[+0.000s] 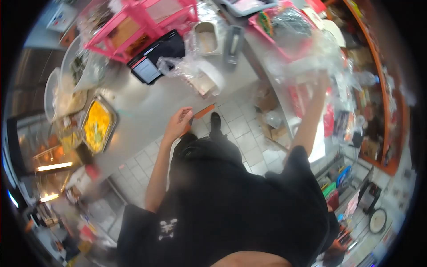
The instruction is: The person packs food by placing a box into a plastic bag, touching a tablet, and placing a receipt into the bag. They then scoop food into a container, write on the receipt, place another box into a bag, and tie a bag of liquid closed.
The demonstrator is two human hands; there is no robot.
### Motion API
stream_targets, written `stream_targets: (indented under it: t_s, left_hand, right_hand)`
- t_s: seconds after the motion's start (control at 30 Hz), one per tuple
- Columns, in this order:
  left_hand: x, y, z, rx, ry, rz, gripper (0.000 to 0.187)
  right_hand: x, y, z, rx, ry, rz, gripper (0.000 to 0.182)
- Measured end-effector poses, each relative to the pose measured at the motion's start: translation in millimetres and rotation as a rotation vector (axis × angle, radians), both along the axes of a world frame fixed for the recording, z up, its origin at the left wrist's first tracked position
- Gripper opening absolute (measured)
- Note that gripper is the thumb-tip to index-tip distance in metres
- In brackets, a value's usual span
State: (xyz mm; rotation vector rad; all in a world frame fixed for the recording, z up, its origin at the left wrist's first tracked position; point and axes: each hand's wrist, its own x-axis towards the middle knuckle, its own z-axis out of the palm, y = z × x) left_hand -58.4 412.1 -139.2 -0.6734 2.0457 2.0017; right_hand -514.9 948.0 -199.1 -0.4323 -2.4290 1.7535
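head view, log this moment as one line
left hand: appears empty, near edge of counter | right hand: at clear plastic, grip unclear | yellow food: in metal tray

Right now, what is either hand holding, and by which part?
The left hand appears to hold nothing. The right hand is blurred at the clear plastic; whether it grips that, and by which part, cannot be told.

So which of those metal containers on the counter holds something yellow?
The shallow tray out beside the person's left hand. The metal tub farther ahead holds something pale instead.
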Motion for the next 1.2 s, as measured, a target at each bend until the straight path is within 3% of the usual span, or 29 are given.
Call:
stream_targets:
  t_s: [0.07, 0.13, 0.17, 0.23, 0.3, 0.37, 0.4, 0.47, 0.53, 0.63, 0.67, 0.73, 0.77, 0.83, 0.9, 0.93, 1.0, 1.07, 1.13, 1.17, 1.2]
  left_hand:
    - [6.7, -3.2, -1.3, -0.01, -0.031, 0.084, 0.042]
    - [-9.8, 3.1, 1.1, -0.198, -0.015, 0.157, 0.054]
    - [-25.9, 6.0, 2.6, -0.316, 0.034, 0.248, 0.061]
    - [-74.0, 12.3, -5.7, -0.511, 0.136, 0.429, 0.074]
    - [-126.5, 16.7, -19.7, -0.584, 0.195, 0.527, 0.079]
    - [-167.6, 20.2, -25.2, -0.956, 0.301, 0.507, 0.068]
    - [-175.0, 20.8, -32.9, -0.956, 0.322, 0.507, 0.068]
    - [-190.1, 21.8, -52.7, -0.645, 0.409, 0.792, 0.052]
    - [-169.5, 16.0, -47.2, -0.519, 0.362, 0.733, 0.042]
    - [-128.1, -2.7, 7.2, -0.389, 0.19, 0.728, 0.032]
    - [-112.9, -15.5, 10.8, -0.405, 0.082, 0.724, 0.031]
    - [-83.1, -45.2, -41.5, -0.66, 0.296, 0.828, 0.032]
    - [-72.8, -49.7, -32.2, -0.671, 0.294, 0.825, 0.032]
    - [-54.3, -53.6, -3.3, -0.519, 0.051, 0.619, 0.045]
    - [-44.7, -45.1, -2.2, -0.682, 0.129, 0.556, 0.055]
    - [-41.3, -45.6, -0.6, -0.834, 0.221, 0.489, 0.068]
    - [-7.1, -43.5, 6.4, -0.831, 0.054, 0.422, 0.085]
    - [21.3, -30.0, 24.2, -0.748, -0.06, 0.512, 0.079]
    - [62.4, -20.8, 21.6, -0.883, -0.158, 0.463, 0.073]
    - [84.1, -14.7, 16.8, -0.876, -0.171, 0.473, 0.073]
    - [103.8, -8.9, 10.5, -0.837, -0.197, 0.519, 0.069]
  right_hand:
    - [5.5, -25.2, 52.4, -0.087, 0.045, -0.143, 0.043]
    - [0.6, -42.9, 61.1, -0.065, -0.007, -0.328, 0.045]
    - [5.8, -59.5, 61.1, -0.074, -0.008, -0.307, 0.045]
    - [35.9, -106.2, 73.1, 0.422, 0.517, -0.584, 0.057]
    - [84.2, -152.0, 89.9, 0.618, 0.574, -0.437, 0.07]
    - [121.3, -205.2, 99.9, 0.433, 0.462, -0.138, 0.069]
    - [131.4, -218.5, 83.8, 0.406, 0.392, 0.048, 0.054]
    - [150.3, -261.7, 108.4, 0.239, 0.381, 0.374, 0.035]
    - [137.1, -293.1, 111.7, 0.095, 0.392, 0.581, 0.023]
    - [89.5, -329.4, 118.4, 0.028, 0.343, 0.647, 0.022]
    - [69.1, -342.1, 118.1, 0.02, 0.35, 0.639, 0.022]
    - [19.0, -374.1, 113.6, 0.182, 0.528, 0.625, 0.025]
    - [-1.5, -392.7, 110.7, 0.179, 0.531, 0.722, 0.025]
    - [-45.9, -431.7, 95.5, 0.16, 0.528, 0.818, 0.026]
    - [-81.8, -468.1, 56.9, 0.692, 0.467, 1.236, 0.019]
    - [-87.3, -477.4, 42.4, 0.678, 0.477, 1.229, 0.019]
    - [-93.6, -488.3, 19.5, 1.25, 0.526, 1.24, 0.016]
    - [-93.0, -481.4, 26.3, 1.215, 0.684, 1.277, 0.017]
    - [-99.2, -476.3, 21.7, 0.593, 0.628, 1.371, 0.017]
    - [-94.5, -477.5, 42.1, 0.767, 0.388, 1.414, 0.024]
    - [-97.4, -480.6, 35.3, 0.769, 0.381, 1.428, 0.024]
